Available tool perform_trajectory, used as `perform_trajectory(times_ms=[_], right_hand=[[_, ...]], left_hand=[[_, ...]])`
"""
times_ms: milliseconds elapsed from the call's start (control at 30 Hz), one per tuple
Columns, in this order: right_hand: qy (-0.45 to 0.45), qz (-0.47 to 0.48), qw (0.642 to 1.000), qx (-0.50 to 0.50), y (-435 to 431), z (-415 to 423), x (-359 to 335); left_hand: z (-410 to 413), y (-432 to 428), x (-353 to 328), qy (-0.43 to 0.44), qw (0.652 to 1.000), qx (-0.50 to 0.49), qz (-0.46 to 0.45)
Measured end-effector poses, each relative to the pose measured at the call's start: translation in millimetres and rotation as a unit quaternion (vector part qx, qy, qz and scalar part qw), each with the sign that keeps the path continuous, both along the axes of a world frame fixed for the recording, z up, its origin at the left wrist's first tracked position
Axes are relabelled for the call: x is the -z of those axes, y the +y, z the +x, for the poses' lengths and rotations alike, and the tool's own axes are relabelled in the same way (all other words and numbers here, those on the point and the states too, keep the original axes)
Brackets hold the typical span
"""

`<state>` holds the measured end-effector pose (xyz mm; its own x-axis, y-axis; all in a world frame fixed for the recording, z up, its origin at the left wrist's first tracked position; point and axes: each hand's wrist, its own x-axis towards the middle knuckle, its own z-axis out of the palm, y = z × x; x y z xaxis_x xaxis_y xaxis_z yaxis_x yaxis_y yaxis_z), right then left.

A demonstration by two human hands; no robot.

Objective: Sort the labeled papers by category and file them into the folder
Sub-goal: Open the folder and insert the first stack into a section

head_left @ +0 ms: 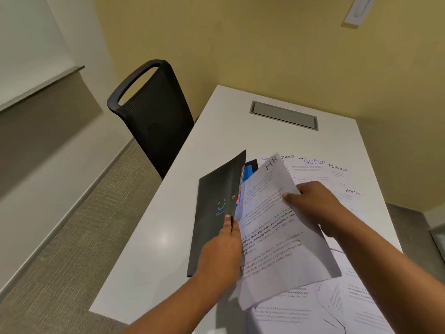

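**HR sheet at the folder's mouth, to go in toward 9 o'clock**

At the left, your left hand (224, 249) grips the raised front cover of the slim black card folder (214, 213), thumb on its outer face and fingers behind it, holding the folder open on the white table (156, 249). The folder's long axis runs from about 6 to 12 o'clock, tipped slightly toward 1, and its opening faces 3 o'clock. Coloured divider edges (243, 177), blue and pink, show inside near the far end.

Just to the right, the white printed sheet marked "HR" (277, 225) hangs tilted above the table, its left edge meeting the opening beside your left fingers. Its long axis lies nearly parallel to the folder's.

Your right hand (313, 208) pinches the sheet's right edge, thumb on top, forearm coming in from 4 o'clock. It is the carrying hand, so the slide looks to be its job.

The loose sheets marked ADMIN and FINANCE (337, 179) lie at 2 o'clock, not yet filed.
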<state>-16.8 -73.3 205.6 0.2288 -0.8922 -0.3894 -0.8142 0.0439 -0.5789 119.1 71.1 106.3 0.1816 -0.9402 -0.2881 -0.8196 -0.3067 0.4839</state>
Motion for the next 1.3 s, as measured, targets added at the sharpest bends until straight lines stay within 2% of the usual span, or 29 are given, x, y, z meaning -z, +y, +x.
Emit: perform_trajectory(times_ms=[267, 400, 600, 700, 867, 967, 1167, 1300], right_hand=[[-0.002, -0.154, 0.984, 0.094, -27.2, -5.9, 3.9], [0.014, -0.165, 0.985, 0.055, -22.2, 2.0, 10.8], [0.130, -0.212, 0.968, -0.001, -17.7, 8.2, -3.9], [0.160, -0.233, 0.959, -0.029, -13.3, 17.3, -4.9], [0.114, -0.231, 0.965, -0.058, -9.5, 33.3, -0.5], [0.062, -0.217, 0.974, -0.028, -12.3, 42.0, 4.1], [0.025, -0.171, 0.985, 0.002, -16.0, 48.9, 18.2], [-0.006, -0.208, 0.977, 0.056, -17.7, 43.7, 21.7]], left_hand=[[-1.3, 9.1, 4.8, -0.006, 1.000, -0.007, -0.006], [0.8, 10.9, 4.2, -0.013, 1.000, -0.009, -0.013], [5.0, 13.8, 1.2, -0.029, 0.999, -0.008, -0.013], [3.7, 11.6, 2.5, -0.022, 1.000, -0.013, -0.007], [-0.6, 9.6, 2.6, -0.013, 1.000, -0.009, -0.014], [-0.3, 9.1, 5.5, -0.009, 1.000, -0.011, -0.015], [1.0, 10.0, 10.8, 0.012, 1.000, -0.017, -0.019], [3.1, 9.9, 11.0, 0.019, 0.999, -0.027, -0.023]])
